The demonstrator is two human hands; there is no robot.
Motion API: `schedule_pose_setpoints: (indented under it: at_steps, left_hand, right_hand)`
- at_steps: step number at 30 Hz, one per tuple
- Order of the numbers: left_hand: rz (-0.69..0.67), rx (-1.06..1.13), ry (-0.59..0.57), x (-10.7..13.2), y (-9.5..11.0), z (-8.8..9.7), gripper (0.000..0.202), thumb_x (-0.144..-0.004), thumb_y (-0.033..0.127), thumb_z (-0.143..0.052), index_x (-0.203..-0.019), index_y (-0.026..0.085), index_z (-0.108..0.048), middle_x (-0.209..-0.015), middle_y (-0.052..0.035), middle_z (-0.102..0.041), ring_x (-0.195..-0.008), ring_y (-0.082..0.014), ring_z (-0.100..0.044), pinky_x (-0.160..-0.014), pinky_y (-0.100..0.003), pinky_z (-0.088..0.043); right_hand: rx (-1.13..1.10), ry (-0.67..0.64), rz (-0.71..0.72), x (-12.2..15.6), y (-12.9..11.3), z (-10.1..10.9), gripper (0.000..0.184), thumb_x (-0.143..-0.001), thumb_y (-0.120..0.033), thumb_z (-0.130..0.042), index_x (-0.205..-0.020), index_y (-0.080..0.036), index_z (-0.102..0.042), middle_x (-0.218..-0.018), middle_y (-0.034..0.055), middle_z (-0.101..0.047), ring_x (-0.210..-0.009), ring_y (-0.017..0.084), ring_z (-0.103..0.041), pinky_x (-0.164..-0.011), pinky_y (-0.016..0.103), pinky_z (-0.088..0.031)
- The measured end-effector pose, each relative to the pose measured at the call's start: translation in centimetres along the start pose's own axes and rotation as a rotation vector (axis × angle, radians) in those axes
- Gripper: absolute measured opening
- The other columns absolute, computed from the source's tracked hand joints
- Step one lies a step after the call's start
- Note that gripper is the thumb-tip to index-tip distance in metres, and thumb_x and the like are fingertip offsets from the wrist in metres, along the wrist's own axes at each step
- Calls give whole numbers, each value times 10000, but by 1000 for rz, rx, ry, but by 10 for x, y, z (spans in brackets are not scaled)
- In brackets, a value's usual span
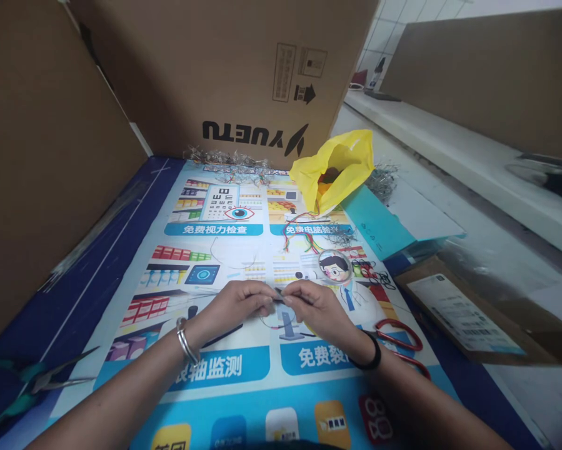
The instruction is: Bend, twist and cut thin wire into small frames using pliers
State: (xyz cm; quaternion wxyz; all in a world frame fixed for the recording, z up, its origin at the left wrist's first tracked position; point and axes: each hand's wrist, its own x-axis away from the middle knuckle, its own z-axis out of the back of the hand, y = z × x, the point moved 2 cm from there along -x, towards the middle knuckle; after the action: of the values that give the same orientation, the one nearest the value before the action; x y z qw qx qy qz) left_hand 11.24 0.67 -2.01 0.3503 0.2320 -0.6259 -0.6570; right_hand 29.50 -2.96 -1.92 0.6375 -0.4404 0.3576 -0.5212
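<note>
One small dark piece [279, 294] (too tiny to identify) sits between your left hand [237, 305] and right hand [317, 306], both pinching it narrowly.

Ahead of our left hand [245, 299] we could slide over the poster [210, 230] up to the cardboard wall [177, 75]. Beyond our right hand [314, 306], the yellow bag [311, 169] blocks us; red handles [400, 322] lie beside its wrist.
</note>
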Motion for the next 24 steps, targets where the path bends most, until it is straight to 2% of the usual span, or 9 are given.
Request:
schedule_pose_setpoints:
  at_steps: [4, 7, 12, 16, 20, 24]
  left_hand:
    - [-53, -78, 63, 0, 1, 1, 196, -842, 228, -515, -908, 169, -690, -720, -11, -602, -651, -117, -549, -643, -249, -430]
    - [3, -12, 81, 1, 1, 0, 164, -820, 239, -548, -894, 155, -667, -671, 3, -587, -604, -109, -527, -596, -237, -421]
    - [40, 96, 80, 1, 4, -5, 111, -789, 251, -586, -755, 145, -587, -606, 29, -560, -551, -90, -501, -558, -216, -397]
    - [50, 259, 71, 3, 13, -11, 180, -769, 305, -627, -781, 158, -524, -609, 46, -535, -531, -87, -498, -548, -217, -385]
    - [81, 502, 79, 7, 18, -19, 236, -766, 328, -653, -755, 161, -486, -596, 35, -546, -531, -80, -488, -572, -220, -368]
    - [140, 740, 108, 12, 17, -28, 225, -747, 264, -676, -730, 162, -476, -595, 36, -544, -511, -62, -468, -575, -212, -356]
  right_hand:
    - [-91, -79, -60, 2, 5, -1, 147, -839, -290, -540, -902, -186, -623, -568, -38, -562, -481, 94, -545, -477, 204, -440]
    - [-46, -68, -33, 2, 5, 0, 137, -836, -282, -548, -894, -189, -630, -585, -28, -589, -501, 102, -571, -506, 214, -467]
    - [212, 68, 170, 3, -3, 0, 92, -818, -192, -560, -830, -210, -649, -694, 10, -649, -643, 135, -614, -606, 247, -482]
    - [397, 163, 382, 5, -10, -5, 136, -851, -162, -512, -836, -204, -641, -783, 46, -664, -759, 160, -624, -681, 272, -494]
    - [509, 226, 477, 7, -13, -9, 174, -887, -165, -460, -871, -201, -630, -782, 57, -658, -756, 163, -623, -686, 279, -512]
    - [557, 265, 540, 8, -14, -13, 206, -896, -150, -428, -903, -202, -627, -773, 57, -654, -758, 167, -620, -696, 289, -525]
